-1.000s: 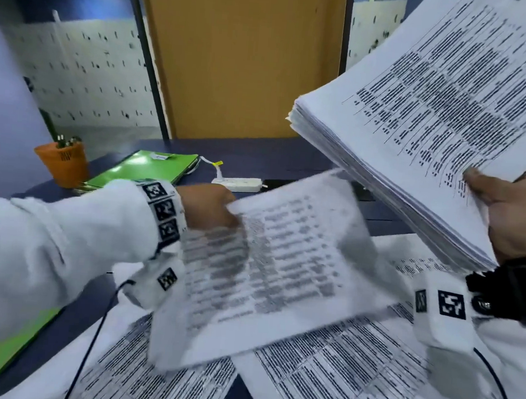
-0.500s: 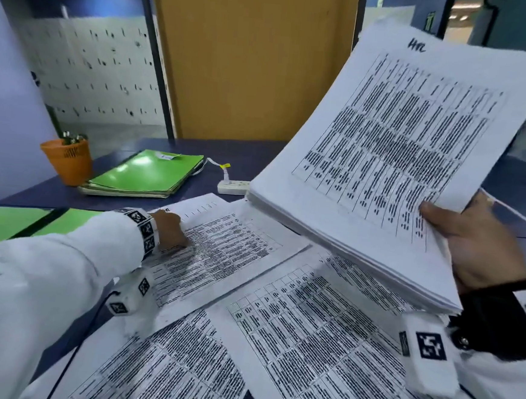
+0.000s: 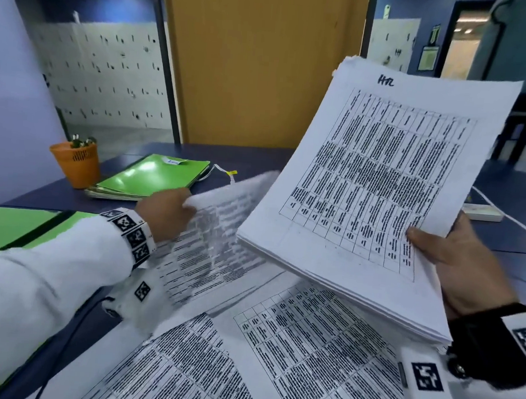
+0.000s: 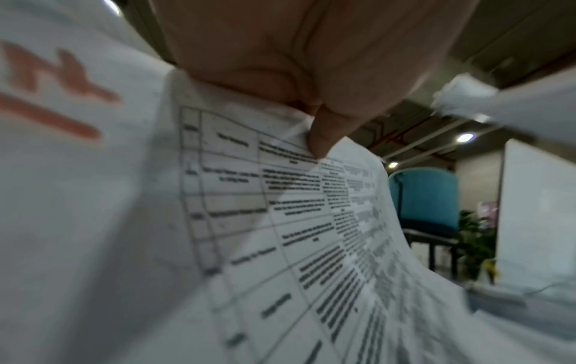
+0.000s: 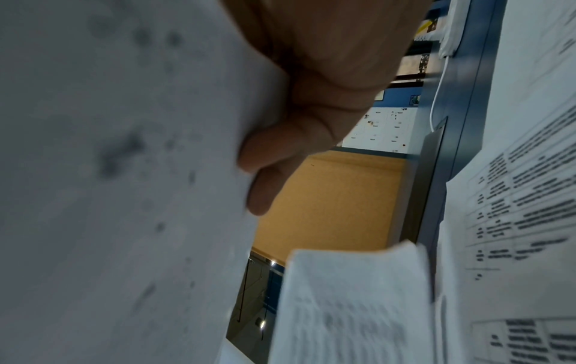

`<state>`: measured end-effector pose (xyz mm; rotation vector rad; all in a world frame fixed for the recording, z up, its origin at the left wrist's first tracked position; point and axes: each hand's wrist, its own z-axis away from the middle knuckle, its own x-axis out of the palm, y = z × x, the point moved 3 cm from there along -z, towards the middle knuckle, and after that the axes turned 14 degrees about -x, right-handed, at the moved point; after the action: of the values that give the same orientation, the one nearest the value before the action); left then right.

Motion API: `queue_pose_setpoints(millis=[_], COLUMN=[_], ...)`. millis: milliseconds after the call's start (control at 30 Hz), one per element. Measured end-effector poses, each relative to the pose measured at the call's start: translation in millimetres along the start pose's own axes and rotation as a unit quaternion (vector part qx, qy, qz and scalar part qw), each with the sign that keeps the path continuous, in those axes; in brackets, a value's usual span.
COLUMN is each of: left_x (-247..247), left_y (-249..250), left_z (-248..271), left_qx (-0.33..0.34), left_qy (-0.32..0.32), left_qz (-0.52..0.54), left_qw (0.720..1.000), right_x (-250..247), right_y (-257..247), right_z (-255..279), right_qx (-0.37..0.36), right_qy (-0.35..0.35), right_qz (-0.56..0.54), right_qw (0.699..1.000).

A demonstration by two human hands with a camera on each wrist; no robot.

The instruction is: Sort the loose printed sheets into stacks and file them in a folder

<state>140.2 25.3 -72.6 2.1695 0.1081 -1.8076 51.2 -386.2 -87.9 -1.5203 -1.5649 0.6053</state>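
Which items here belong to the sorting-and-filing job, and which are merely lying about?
Job:
thick stack, held by right hand
single sheet, pinched by left hand
sheets on the desk
green folders

Lying about:
orange pen pot
white power strip

I see a dark blue table (image 3: 258, 161), printed sheets (image 3: 321, 361), green folders (image 3: 150, 178), an orange cup (image 3: 75, 162), a white power strip (image 3: 481, 211)

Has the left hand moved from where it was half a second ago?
Yes. The left hand was pressed flat on a sheet on the desk; now it is lifted, closer to the green folder, pinching a sheet off the desk.
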Motion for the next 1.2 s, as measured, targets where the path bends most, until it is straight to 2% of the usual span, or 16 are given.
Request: queue_pose_setpoints(millis=[100, 167, 200, 233, 300, 333, 400, 533, 633, 833, 933, 1000, 1133, 1200], left_x=[-32, -51, -56, -55, -43, -35, -21, -2, 9, 10, 8, 7, 5, 3], left_y=[2, 8, 13, 17, 29, 34, 40, 48, 50, 55, 60, 64, 72, 72], left_z=[15, 33, 44, 53, 70, 77, 84, 96, 101, 107, 110, 111, 116, 118], left_qx=[0.043, 0.052, 0.049, 0.037, 0.015, 0.014, 0.012, 0.007, -0.013, -0.017, -0.016, -0.006, 0.053, 0.071], left_qy=[0.033, 0.025, 0.0, -0.045, -0.142, -0.169, -0.187, -0.212, -0.206, -0.208, -0.216, -0.218, -0.233, -0.207], left_qz=[0.141, 0.259, 0.338, 0.425, 0.56, 0.601, 0.65, 0.694, 0.704, 0.687, 0.691, 0.692, 0.669, 0.662], left_qw=[0.989, 0.964, 0.94, 0.903, 0.816, 0.781, 0.737, 0.688, 0.679, 0.696, 0.689, 0.688, 0.704, 0.717], right_x=[8, 16, 18, 22, 26, 28, 30, 33, 34, 36, 40, 41, 43, 43], right_y=[1, -1, -2, -2, -1, -2, -2, -3, -2, -8, -17, -18, -14, -12], right_z=[4, 7, 8, 10, 13, 14, 16, 18, 19, 22, 25, 25, 28, 29], right_qx=[0.005, 0.009, 0.011, 0.011, 0.01, 0.009, 0.01, 0.002, -0.002, -0.016, -0.036, -0.037, -0.002, 0.018], right_qy=[-0.015, -0.025, -0.029, -0.037, -0.056, -0.061, -0.065, -0.079, -0.081, -0.08, -0.094, -0.098, -0.117, -0.12], right_qz=[-0.003, -0.004, -0.009, -0.015, -0.017, -0.016, -0.016, -0.01, -0.001, 0.027, 0.035, 0.033, 0.036, 0.046], right_qw=[1.0, 1.0, 0.999, 0.999, 0.998, 0.998, 0.998, 0.997, 0.997, 0.996, 0.994, 0.994, 0.993, 0.992])
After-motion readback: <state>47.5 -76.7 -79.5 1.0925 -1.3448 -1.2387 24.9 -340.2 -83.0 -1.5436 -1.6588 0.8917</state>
